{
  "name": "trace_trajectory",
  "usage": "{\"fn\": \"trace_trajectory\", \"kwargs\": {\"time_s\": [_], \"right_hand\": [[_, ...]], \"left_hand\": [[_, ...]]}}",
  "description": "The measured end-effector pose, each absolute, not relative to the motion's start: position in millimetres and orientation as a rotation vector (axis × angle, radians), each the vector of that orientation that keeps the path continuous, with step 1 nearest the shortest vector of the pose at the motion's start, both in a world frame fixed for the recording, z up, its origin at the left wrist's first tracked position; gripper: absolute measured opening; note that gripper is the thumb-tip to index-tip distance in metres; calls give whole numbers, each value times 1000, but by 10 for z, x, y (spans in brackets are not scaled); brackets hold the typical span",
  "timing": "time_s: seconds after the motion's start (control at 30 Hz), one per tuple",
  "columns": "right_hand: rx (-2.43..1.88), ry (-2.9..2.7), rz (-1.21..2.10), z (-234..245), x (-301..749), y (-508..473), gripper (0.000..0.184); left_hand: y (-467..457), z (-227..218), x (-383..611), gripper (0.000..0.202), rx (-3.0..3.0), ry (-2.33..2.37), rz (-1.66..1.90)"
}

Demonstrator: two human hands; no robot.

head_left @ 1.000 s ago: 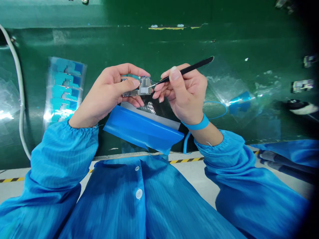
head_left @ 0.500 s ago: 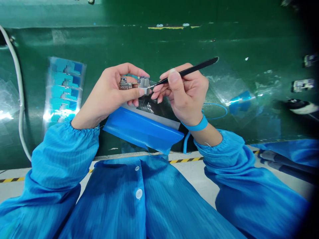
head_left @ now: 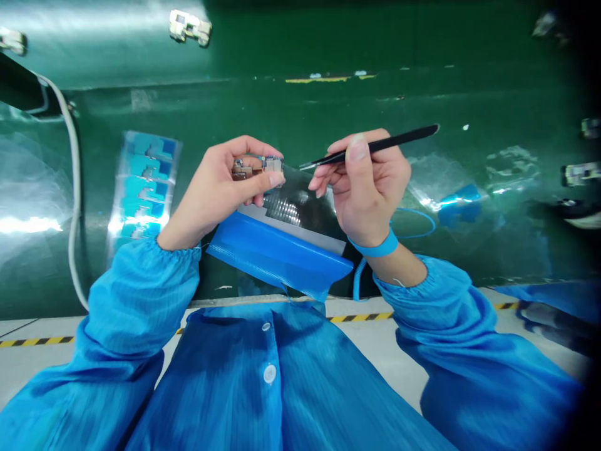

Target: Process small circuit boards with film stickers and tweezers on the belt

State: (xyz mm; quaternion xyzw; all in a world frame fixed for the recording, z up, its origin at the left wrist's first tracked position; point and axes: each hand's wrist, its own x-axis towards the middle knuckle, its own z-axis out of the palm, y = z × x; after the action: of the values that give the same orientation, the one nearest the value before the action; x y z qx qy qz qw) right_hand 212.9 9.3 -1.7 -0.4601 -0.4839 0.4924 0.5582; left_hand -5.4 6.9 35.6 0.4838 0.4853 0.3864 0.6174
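Between the thumb and fingers of my left hand (head_left: 225, 181) is a small circuit board (head_left: 273, 164) with metal shields; part of it is covered by the thumb. My right hand (head_left: 369, 181) grips black tweezers (head_left: 399, 138) like a pen. Their pale tips point left and stand a little apart from the board. Below both hands lies a dark, glossy sheet (head_left: 300, 203) with a pale edge, next to a blue plastic film (head_left: 277, 250). A blue wrist strap (head_left: 375, 244) circles my right wrist.
On the left lies a clear sheet of turquoise cut-outs (head_left: 145, 181), near a grey cable (head_left: 72, 163). Another circuit board (head_left: 190, 28) sits at the back, and one more board (head_left: 580, 173) at the right. A blue piece of film (head_left: 460, 203) rests on the green mat (head_left: 263, 106).
The tweezers have drawn away from the board to the right, leaving a gap. My left hand still holds the board. The whole view has shifted, showing more of the table's back.
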Motion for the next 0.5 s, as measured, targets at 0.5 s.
{"fn": "trace_trajectory", "kwargs": {"time_s": [0.5], "right_hand": [[-907, -1105, 1176, 23, 2245, 178, 25]], "left_hand": [[1780, 347, 130, 48, 1136, 1438, 1027]]}}
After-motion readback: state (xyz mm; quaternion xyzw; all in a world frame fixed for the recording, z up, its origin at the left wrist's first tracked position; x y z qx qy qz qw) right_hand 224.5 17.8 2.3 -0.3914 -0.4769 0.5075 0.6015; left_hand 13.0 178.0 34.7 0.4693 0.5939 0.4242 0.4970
